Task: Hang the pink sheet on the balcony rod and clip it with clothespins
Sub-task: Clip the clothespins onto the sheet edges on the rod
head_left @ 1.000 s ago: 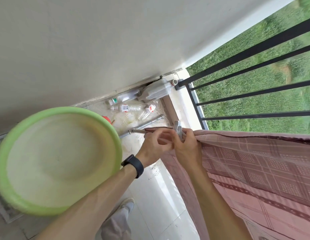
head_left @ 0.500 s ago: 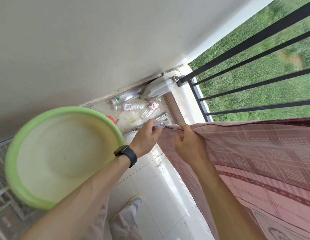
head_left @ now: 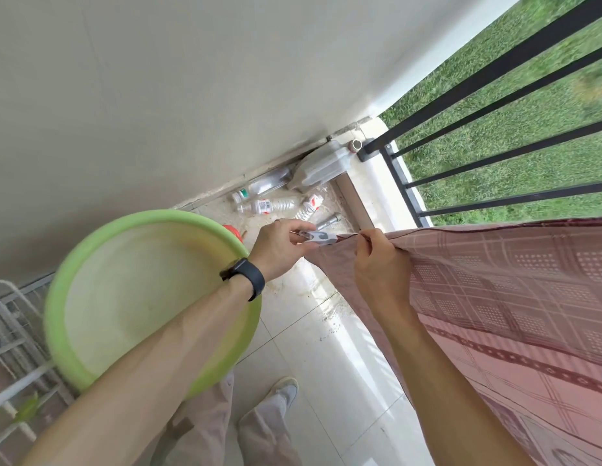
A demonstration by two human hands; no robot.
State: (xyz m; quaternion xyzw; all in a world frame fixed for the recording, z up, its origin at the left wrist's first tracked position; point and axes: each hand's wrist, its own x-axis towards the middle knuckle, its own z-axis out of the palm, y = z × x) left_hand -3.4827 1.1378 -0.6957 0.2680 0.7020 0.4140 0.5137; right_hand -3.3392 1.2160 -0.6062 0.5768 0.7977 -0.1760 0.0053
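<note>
Right now I am reaching both arms forward and down. My left hand (head_left: 279,247), with a black watch (head_left: 245,279) on the wrist, is pinching the back end of a white-and-grey clothespin (head_left: 318,237) between thumb and curled fingers. My right hand (head_left: 380,264) is curling over the top hem of the pink sheet (head_left: 511,297) and gripping a fold of it just beside the corner. The clothespin's nose is touching that corner, and I cannot tell whether it is biting the cloth.

The sheet is hanging along the balcony's outer side, running from my right hand off to the right and draping down over my right forearm. It is showing a plaid weave with darker maroon bands and dotted squares. Whatever is carrying it is lying hidden under the fold.

Behind the sheet the black railing (head_left: 494,99) is standing against grass. A plain wall (head_left: 192,79) is closing the far end, with plastic bottles (head_left: 272,205) lying at its foot. A green basin (head_left: 151,218) is sitting under my left forearm, leaving a strip of pale tiled floor (head_left: 326,348) between it and the sheet.
</note>
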